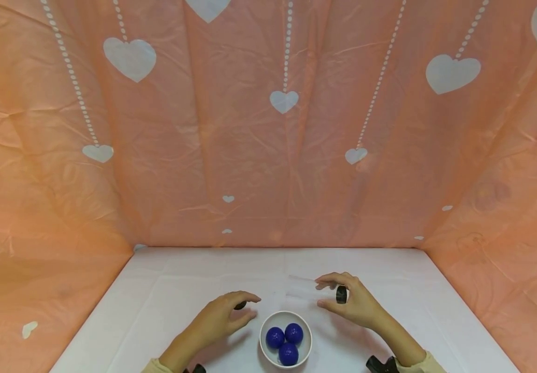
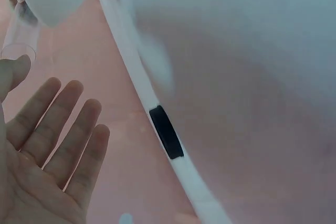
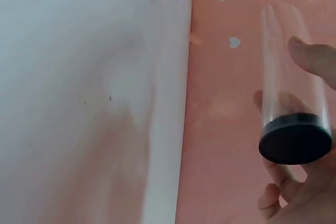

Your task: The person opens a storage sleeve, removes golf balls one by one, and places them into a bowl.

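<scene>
My right hand [image 1: 349, 303] grips a clear tube [image 3: 289, 61], its thumb on one side and fingers on the other. The tube lies sideways over the table, one end toward the left hand, and a black cap [image 3: 295, 142] closes the end near the right palm. My left hand [image 1: 225, 316] holds nothing; its fingers are spread and extended in the left wrist view. Another black cap [image 2: 167, 132] rests on the table just past that hand, partly covered by it in the head view. Between the hands stands a white bowl [image 1: 262, 342] with three dark blue balls [image 1: 289, 354] inside.
A white table [image 1: 165, 280] carries everything. Orange sheeting with white hearts [image 1: 249, 155] hangs along its back and both sides. Below the right forearm, a black object [image 1: 380, 364] shows at the sleeve.
</scene>
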Tool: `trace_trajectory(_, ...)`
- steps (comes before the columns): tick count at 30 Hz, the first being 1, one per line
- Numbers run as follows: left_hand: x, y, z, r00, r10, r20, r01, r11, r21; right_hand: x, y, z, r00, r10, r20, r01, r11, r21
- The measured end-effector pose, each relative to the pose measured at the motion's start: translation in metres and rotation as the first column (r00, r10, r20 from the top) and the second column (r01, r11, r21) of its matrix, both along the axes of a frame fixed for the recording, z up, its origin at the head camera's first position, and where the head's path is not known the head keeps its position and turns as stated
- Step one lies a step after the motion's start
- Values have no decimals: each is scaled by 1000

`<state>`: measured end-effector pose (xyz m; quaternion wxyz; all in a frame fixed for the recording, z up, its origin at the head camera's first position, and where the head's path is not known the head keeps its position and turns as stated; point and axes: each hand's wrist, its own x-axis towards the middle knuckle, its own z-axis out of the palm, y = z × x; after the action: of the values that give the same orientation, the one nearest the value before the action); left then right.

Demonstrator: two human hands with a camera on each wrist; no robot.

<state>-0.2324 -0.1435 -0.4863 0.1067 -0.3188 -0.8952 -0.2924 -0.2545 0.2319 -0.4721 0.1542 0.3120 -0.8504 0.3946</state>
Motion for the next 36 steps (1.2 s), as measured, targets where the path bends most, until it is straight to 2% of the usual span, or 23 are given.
trace_trajectory(6, -5, -10, 1, 999, 48, -11, -48, 999, -19, -1, 1, -3, 999, 38, 19, -38, 999, -37)
trace_trajectory(12, -9, -20, -1, 992, 110, -58, -113, 993, -42, -3, 2, -8, 999, 26, 18, -25, 998, -58)
trace_trajectory(16, -13, -27, -3, 987, 140, -84, -145, 988, -59, -2, 2, -10, 997, 14, 75, -10, 998, -60)
trace_trajectory(21, -15, -34, -1, 984, 170, -59, -174, 982, -69, 0, 4, -10, 981, 47, 191, -31, 996, -82)
trace_trajectory(28, -19, -45, 3, 981, 195, -18, -195, 976, -92, -3, 7, -14, 957, 87, 278, -57, 992, -112)
trace_trajectory(36, -24, -56, 2, 977, 205, -54, -210, 971, -113, -7, 12, -23, 927, 148, 346, -95, 982, -165)
